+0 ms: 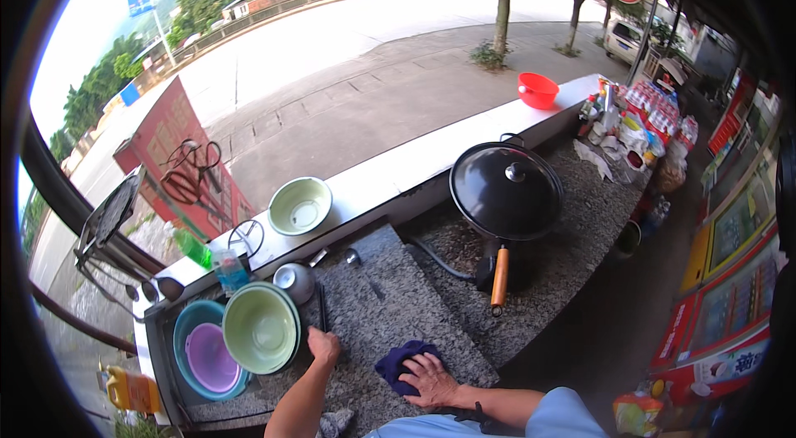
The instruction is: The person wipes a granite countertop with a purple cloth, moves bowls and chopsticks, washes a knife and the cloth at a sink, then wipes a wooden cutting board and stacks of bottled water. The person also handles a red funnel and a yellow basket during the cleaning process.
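Note:
My right hand [429, 381] presses on a bunched dark blue cloth [398, 366] on the speckled granite countertop [398, 295], its fingers bent over the fabric. Beside the stacked pale green bowls [261, 329], my left hand [324, 345] is curled at the lower end of some dark chopsticks [322, 307]. Whether it grips them or only touches them is hidden by the fingers. Left of the stack sits a purple basin [211, 357] inside a blue basin [183, 329]. A small white bowl [295, 282] lies tilted behind the stack, and a metal ladle or spoon [352, 256] rests further back.
A lidded black wok [507, 189] stands on the lower counter, its wooden handle [500, 279] pointing towards me. On the white ledge [398, 180] are another green bowl [301, 206] and a red basin [538, 91]. Ladles [149, 292] hang at left. A grey rag [336, 422] lies near my waist.

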### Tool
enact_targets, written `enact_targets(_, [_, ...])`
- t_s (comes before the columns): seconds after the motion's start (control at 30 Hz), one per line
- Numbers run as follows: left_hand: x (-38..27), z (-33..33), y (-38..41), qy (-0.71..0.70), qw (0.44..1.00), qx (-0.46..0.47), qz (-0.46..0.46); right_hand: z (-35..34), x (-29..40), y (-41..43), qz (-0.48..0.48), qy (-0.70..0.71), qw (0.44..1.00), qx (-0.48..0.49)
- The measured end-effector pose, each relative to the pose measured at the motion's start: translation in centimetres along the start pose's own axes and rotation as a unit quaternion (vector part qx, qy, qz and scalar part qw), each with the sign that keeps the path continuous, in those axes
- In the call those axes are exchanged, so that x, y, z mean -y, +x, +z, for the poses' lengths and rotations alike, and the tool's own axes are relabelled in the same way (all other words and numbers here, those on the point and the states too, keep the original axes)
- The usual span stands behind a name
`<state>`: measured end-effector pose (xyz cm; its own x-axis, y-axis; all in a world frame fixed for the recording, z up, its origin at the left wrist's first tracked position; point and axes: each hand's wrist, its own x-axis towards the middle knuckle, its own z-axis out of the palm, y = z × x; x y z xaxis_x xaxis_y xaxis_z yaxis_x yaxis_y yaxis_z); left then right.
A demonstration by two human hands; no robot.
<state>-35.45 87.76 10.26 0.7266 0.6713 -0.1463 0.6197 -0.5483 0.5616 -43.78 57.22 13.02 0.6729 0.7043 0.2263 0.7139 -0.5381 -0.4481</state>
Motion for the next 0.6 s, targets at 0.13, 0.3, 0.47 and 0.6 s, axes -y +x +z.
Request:
enact_targets(0.13, [-0.8,1.1,-0.6,-0.008,0.997,-0.026,-0.065,0.2,-0.3,-0.2,-0.002,0.026,1.000,-0.007])
enact_targets(0.3, [-3.1,-0.1,-2.2,0.001,0.993,-0.014,-0.116,0.3,-0.7,-0.2,-0.005,0.048,0.999,0.004])
enact_targets(0.47, [-1.9,0.7,-2.1,0.060,0.993,-0.019,-0.096,0.2,-0.7,-0.1,-0.017,0.054,0.998,-0.008])
enact_targets(0.6, [-1.8,1.4,-2.6,0.089,0.994,-0.041,-0.056,-0.1,-1.1,-0.2,-0.020,0.062,0.998,-0.003])
